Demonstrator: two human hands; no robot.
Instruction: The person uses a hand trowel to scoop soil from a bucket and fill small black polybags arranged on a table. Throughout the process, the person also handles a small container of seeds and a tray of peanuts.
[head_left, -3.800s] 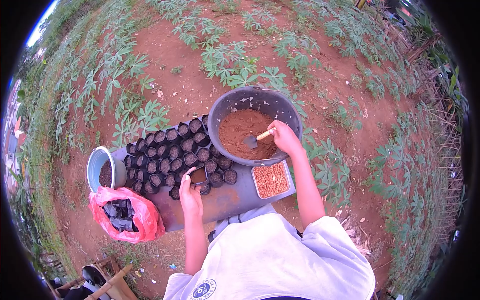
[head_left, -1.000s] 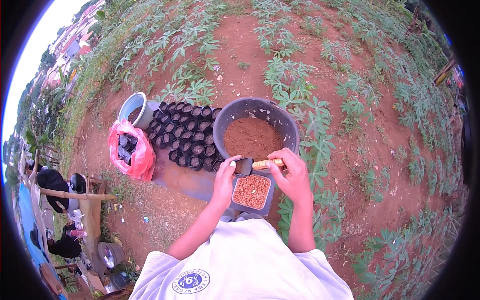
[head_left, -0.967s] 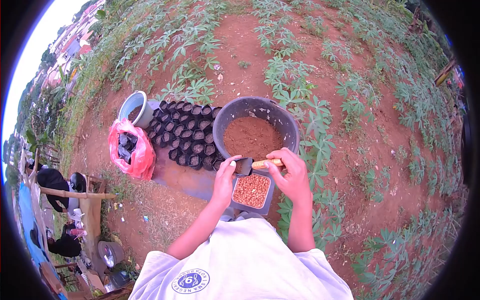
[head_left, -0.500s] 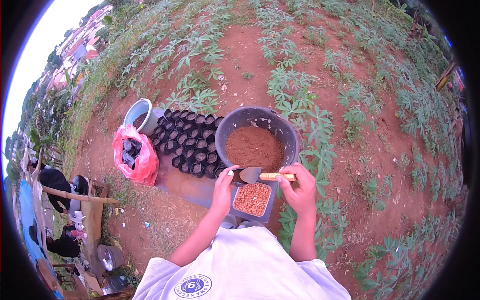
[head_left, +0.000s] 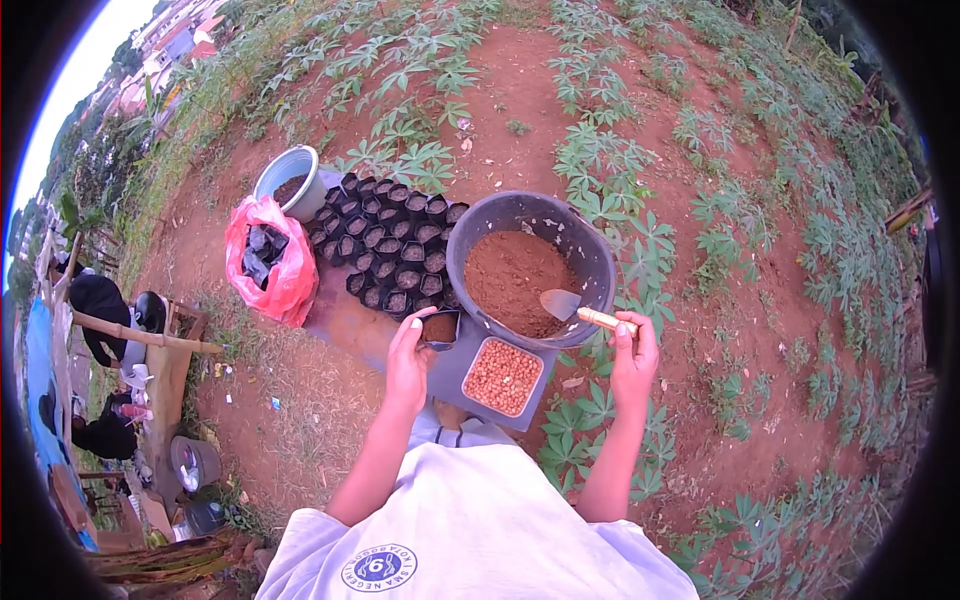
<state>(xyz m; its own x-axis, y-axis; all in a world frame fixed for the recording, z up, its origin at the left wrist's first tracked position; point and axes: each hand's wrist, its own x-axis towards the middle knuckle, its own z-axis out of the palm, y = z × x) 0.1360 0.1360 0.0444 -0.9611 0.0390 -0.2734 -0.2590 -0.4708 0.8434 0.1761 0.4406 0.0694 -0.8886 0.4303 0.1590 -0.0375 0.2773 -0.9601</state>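
My left hand (head_left: 408, 362) holds a small black bag (head_left: 440, 328) with brown soil in it, left of the big tub. In my right hand (head_left: 634, 362) is the wooden handle of a small trowel (head_left: 562, 303), its blade over the soil (head_left: 515, 280) inside the dark round tub (head_left: 606, 262). Whether the blade touches the soil I cannot tell. A square container of tan, round grains (head_left: 502, 377) sits just below the tub, between my hands. Several soil-filled black bags (head_left: 388, 240) stand packed together at the tub's left.
A pale bucket with soil (head_left: 308, 192) and a pink plastic bag of black bags (head_left: 308, 283) stand at the left. Leafy plants (head_left: 600, 180) grow in rows on red ground. At the far left, people in dark clothes (head_left: 98, 310) are near a wooden table (head_left: 172, 385).
The trowel has moved from above the grain container to over the soil in the tub. My left hand has shifted left, and the small bag of soil shows clearly beside it.
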